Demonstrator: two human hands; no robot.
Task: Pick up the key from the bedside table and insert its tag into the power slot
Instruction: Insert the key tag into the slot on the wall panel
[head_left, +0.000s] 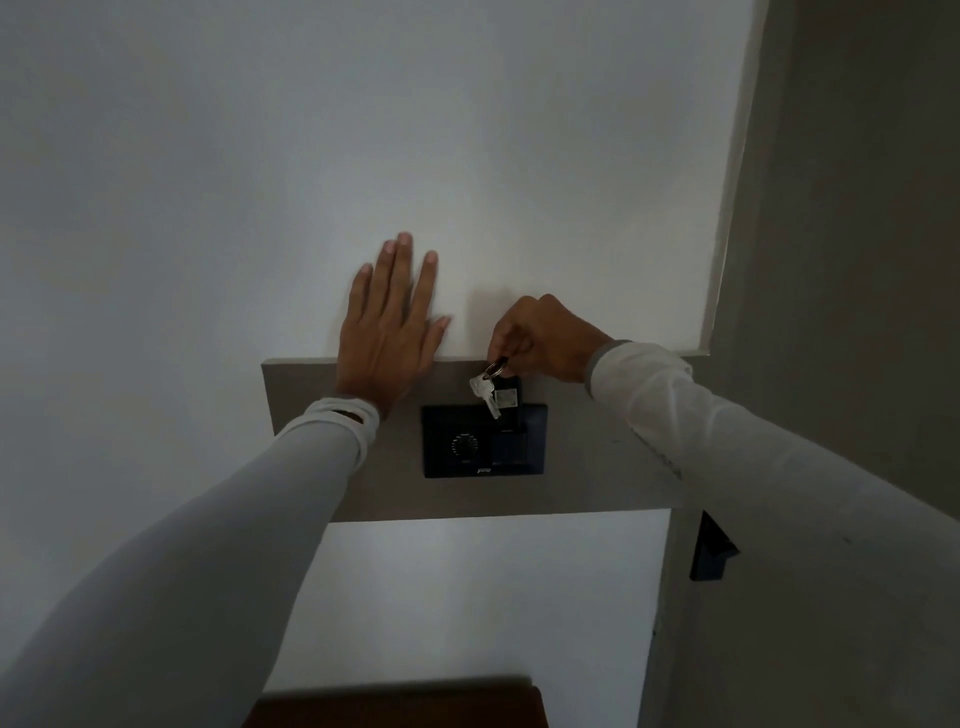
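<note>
A black wall panel with a round dial and the power slot at its upper right sits on a grey band of wall. My right hand pinches the top of the dark key tag at its ring, right above the panel's upper right corner. The tag's lower end meets the slot; how deep it sits I cannot tell. A silver key dangles from the ring, over the panel's top edge. My left hand lies flat on the wall, fingers spread, up and left of the panel.
The grey band runs across a white wall. A wall corner and darker wall stand at the right, with a dark fitting below my right sleeve. A dark brown wooden edge shows at the bottom.
</note>
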